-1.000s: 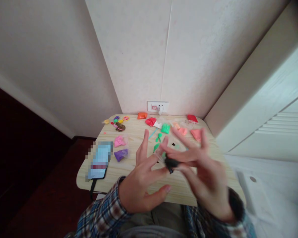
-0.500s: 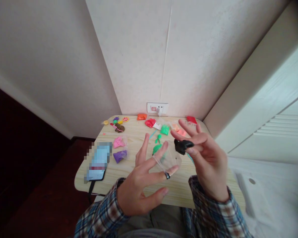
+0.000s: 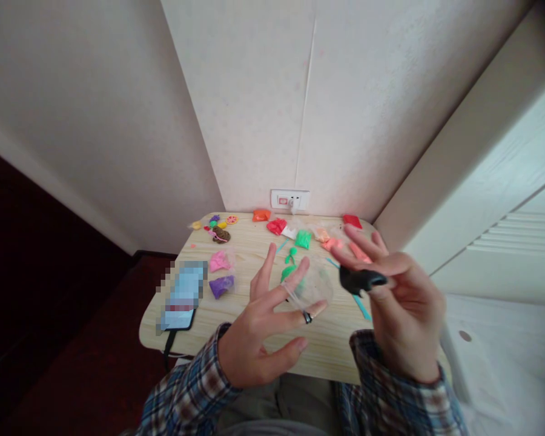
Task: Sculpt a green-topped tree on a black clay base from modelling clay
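Observation:
My right hand (image 3: 399, 309) is raised over the small wooden table (image 3: 236, 330), pinching a lump of black clay (image 3: 358, 280) between thumb and fingers. My left hand (image 3: 266, 324) hovers beside it with fingers spread. A clear plastic bag (image 3: 311, 286) is caught between its index and middle fingers, and a small black bit sits at the middle fingertip. Both sleeves are plaid.
Small bags of coloured clay lie across the table: pink (image 3: 218, 261), purple (image 3: 221, 285), green (image 3: 303, 238), red (image 3: 276, 226), orange (image 3: 260, 214). Small clay figures (image 3: 218, 229) sit at the far left. A phone (image 3: 184, 294) lies at the left edge. A wall socket (image 3: 289, 198) is behind.
My right hand pulled the black clay out of the clear bag and moved right and away from my left hand. My left hand stayed nearly still, keeping the bag.

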A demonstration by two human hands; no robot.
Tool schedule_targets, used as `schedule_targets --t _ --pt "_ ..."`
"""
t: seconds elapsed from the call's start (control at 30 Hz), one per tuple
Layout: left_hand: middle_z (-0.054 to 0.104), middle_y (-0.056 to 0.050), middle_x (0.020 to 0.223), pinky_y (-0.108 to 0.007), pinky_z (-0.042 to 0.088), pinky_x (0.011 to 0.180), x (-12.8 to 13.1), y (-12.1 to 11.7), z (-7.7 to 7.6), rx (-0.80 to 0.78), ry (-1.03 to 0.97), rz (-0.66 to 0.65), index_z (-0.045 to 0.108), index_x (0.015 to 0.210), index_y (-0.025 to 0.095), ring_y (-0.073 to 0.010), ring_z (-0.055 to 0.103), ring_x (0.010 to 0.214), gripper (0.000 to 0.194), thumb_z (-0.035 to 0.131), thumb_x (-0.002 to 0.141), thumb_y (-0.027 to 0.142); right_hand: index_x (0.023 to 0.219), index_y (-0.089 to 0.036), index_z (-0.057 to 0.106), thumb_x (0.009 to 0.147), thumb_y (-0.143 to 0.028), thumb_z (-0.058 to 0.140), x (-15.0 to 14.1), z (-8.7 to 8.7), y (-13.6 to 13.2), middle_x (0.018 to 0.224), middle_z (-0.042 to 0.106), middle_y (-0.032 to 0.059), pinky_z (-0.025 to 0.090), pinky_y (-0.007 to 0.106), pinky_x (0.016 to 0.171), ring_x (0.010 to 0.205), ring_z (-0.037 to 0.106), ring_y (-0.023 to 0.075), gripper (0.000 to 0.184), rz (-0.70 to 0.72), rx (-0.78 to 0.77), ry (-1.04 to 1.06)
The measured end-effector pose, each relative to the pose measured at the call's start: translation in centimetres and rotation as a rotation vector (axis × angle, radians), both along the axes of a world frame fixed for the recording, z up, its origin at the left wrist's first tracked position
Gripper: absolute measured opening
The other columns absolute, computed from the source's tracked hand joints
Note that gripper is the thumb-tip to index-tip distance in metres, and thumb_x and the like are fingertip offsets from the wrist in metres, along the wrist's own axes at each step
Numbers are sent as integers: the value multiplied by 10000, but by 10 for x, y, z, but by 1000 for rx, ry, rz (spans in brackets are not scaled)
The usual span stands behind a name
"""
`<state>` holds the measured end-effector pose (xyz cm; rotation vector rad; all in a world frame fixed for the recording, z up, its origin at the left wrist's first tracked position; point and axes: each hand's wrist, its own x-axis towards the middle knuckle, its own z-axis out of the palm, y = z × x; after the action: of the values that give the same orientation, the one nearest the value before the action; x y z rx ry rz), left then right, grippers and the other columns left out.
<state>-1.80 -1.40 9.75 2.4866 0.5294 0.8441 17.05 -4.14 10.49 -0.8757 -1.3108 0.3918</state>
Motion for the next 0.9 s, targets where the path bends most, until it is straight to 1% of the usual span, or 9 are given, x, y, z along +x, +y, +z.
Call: schedule_targets --t 0.07,0.23,0.37,0.5,0.6,0.7,0.8,0.83,0.9 --pt "215 -73 1532 -677 53 1067 1 -1 -1 11 5 -5 586 1241 184 -381 -97 1407 448 545 795 188 811 -266 578 870 -285 577 3 2 -1 950 749 -37 116 542 1151 1242 497 242 62 -48 44 61" --pt "302 -70 1506 -666 97 1077 4 -2 1 63 -35 -36 611 1205 205 -369 -43 1417 456 546 757 146 835 -249 602 855 -269 602 8 4 -3 1032 730 -12 115 526 1156 1236 506 241 29 114 -77 -213" --pt "408 -78 1450 -641 121 1083 6 -3 4 148 6 -7 685 1050 196 -357 13 1420 374 516 731 96 848 -265 589 874 -303 572 7 8 -5 993 740 -24 162 557 1135 1235 508 245 49 32 -14 -103" --pt "582 -86 1271 -555 179 1088 8 -5 4 211 64 45 695 951 191 -330 89 1413 300 515 740 76 902 -264 598 868 -256 586 2 14 -7 1061 721 -25 128 514 1153 1220 526 221 37 75 -74 -369" --pt "613 -104 1224 -516 193 1077 7 -3 5 196 53 51 660 1015 164 -327 166 1389 269 541 775 136 935 -262 600 871 -238 582 0 17 -9 1089 712 -23 156 491 1151 1213 531 206 70 13 -83 -357" --pt "617 -114 1225 -488 225 1070 5 -1 6 88 -40 22 652 1001 158 -332 269 1343 259 606 807 323 889 -259 604 855 -238 605 0 16 -11 1070 719 -24 203 468 1140 1176 563 204 40 54 -127 -360" --pt "594 -109 1270 -493 237 1079 2 2 6 -120 -147 -3 660 872 170 -320 303 1339 235 587 833 390 866 -261 585 875 -239 575 1 13 -11 1053 724 -34 280 470 1109 1171 567 202 26 63 -121 -186" --pt "573 -108 1300 -501 232 1085 1 2 6 -199 -187 -33 656 858 174 -316 290 1353 229 581 837 389 865 -261 584 879 -242 568 1 12 -11 1054 724 -35 271 481 1114 1183 557 206 28 49 -103 -145" --pt "521 -108 1356 -520 219 1096 -2 3 5 -367 -271 -118 651 913 184 -315 245 1384 233 598 824 392 870 -260 597 867 -244 587 1 11 -9 1067 719 -29 212 502 1137 1195 548 220 19 52 -93 -184"
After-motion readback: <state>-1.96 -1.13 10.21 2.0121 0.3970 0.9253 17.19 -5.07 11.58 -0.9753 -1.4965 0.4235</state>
